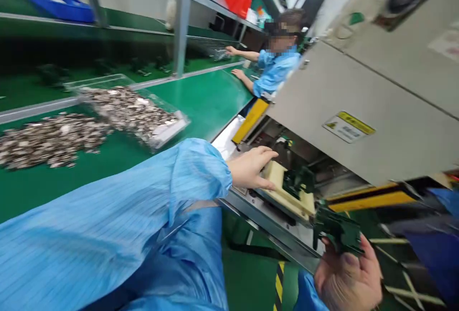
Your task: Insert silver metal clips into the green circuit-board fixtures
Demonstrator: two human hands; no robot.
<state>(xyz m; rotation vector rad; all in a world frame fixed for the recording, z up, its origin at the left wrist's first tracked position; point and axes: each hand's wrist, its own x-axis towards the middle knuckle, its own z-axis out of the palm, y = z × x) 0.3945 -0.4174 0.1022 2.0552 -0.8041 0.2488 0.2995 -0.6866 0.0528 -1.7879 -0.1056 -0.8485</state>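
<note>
My left hand (253,168) reaches over the machine's opening, its fingers apart and nothing in them. Just beyond its fingertips is a cream-coloured fixture block (304,203), with a dark green part (297,180) seated in it. At the lower right my right hand (349,272) grips a dark green moulded part (337,229) between thumb and fingers. That part is close to the right end of the fixture; motion blur hides its finer shape.
A grey machine housing (358,86) with yellow side bars (251,119) hangs over the fixture. To the left, a clear tray (179,127) and a loose pile of small metal pieces (53,141) lie on the green bench (201,95). A co-worker in blue (276,69) sits at the far end.
</note>
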